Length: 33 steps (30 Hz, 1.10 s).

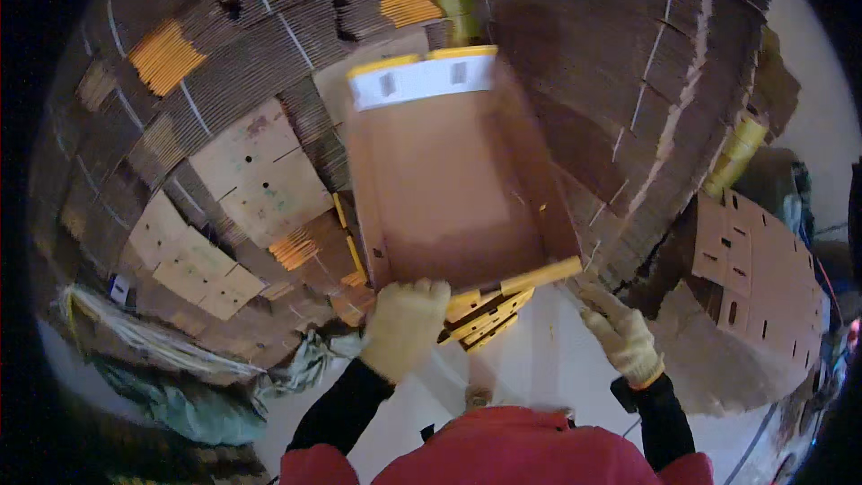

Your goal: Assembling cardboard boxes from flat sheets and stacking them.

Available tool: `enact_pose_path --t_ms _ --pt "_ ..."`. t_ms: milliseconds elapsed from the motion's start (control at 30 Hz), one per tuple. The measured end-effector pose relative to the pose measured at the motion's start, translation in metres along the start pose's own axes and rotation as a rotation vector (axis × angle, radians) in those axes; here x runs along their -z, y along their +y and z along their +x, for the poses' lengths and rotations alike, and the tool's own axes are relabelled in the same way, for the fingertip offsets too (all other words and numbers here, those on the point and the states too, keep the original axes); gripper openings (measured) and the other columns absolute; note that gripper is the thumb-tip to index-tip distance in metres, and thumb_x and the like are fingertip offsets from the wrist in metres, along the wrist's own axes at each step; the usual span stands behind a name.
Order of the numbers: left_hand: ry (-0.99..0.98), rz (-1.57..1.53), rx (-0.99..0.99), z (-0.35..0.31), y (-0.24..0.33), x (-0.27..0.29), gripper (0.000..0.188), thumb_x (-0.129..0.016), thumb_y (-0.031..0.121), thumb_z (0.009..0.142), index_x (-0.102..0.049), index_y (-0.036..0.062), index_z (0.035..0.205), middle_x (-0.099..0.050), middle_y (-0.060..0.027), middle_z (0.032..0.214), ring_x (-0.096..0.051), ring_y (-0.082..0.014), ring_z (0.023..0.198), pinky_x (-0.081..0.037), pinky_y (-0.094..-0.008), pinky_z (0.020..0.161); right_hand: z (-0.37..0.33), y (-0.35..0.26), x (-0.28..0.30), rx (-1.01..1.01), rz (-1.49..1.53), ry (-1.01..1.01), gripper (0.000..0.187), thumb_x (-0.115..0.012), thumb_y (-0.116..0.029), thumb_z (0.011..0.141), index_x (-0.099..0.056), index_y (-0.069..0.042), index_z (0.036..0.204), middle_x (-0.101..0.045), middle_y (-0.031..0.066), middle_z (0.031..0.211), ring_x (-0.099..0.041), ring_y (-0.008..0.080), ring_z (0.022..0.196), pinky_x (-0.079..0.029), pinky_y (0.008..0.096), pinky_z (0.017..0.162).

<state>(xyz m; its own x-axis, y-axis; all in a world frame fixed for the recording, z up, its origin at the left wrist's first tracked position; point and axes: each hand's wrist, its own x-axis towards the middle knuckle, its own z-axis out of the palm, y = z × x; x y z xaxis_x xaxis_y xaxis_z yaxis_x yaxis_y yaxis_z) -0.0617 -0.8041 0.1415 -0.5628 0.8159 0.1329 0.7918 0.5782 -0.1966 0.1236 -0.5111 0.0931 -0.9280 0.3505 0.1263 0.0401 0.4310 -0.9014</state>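
The person wears 2 pale yellow knit work gloves, the left hand (pixel 406 323) and right hand (pixel 626 339) alike, the right with an orange cuff edge, over black sleeves and a red top.

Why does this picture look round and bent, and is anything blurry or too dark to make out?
Head view: the fisheye lens bows the stacks of flat cardboard toward a black rim. Warm, dim light leaves the open cardboard box reddish and shadowed inside. The gloved left hand is fairly sharp; the gloved right hand looks slightly soft.
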Motion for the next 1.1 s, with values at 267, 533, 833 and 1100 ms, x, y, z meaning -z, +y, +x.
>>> enact_pose_path --t_ms 267,533,833,1100 --pt "-0.136 -0.22 0.135 0.07 -0.042 0.008 0.04 -0.075 0.035 0.084 -0.06 0.0019 0.101 -0.07 -0.0243 0.095 -0.071 -0.042 0.086 -0.055 -0.0519 0.077 -0.002 0.001 -0.051 -0.135 -0.227 -0.201 0.045 -0.066 -0.024 0.098 -0.061 -0.006 0.139 -0.07 0.0222 0.125 -0.072 0.0305 0.104 -0.056 0.0387 0.091" --pt "-0.123 -0.337 0.188 0.072 -0.033 0.014 0.049 -0.077 0.031 0.083 -0.06 0.0031 0.12 -0.069 -0.0234 0.114 -0.068 -0.045 0.103 -0.055 -0.0505 0.088 -0.064 0.085 -0.043 -0.323 -0.253 -0.119 0.047 -0.062 -0.029 0.098 -0.061 -0.006 0.139 -0.069 0.0192 0.128 -0.068 0.034 0.113 -0.053 0.0403 0.098" --pt "0.686 -0.597 -0.232 0.065 0.04 0.034 0.029 -0.077 0.001 0.084 -0.069 0.0018 0.112 -0.071 -0.0206 0.116 -0.069 -0.0369 0.101 -0.058 -0.0444 0.09 -0.177 0.186 -0.012 -0.77 -0.382 -0.005 0.051 -0.06 -0.04 0.097 -0.063 -0.012 0.139 -0.065 0.016 0.137 -0.065 0.0388 0.118 -0.052 0.0465 0.099" --pt "0.329 -1.008 -0.388 0.125 0.187 -0.028 0.018 -0.075 0.005 0.086 -0.072 0.006 0.104 -0.074 -0.0147 0.097 -0.071 -0.035 0.086 -0.058 -0.0423 0.077 -0.303 0.298 0.07 -0.602 -0.604 0.008 0.039 -0.059 -0.036 0.097 -0.069 -0.016 0.129 -0.068 0.0118 0.133 -0.066 0.038 0.116 -0.055 0.0475 0.094"
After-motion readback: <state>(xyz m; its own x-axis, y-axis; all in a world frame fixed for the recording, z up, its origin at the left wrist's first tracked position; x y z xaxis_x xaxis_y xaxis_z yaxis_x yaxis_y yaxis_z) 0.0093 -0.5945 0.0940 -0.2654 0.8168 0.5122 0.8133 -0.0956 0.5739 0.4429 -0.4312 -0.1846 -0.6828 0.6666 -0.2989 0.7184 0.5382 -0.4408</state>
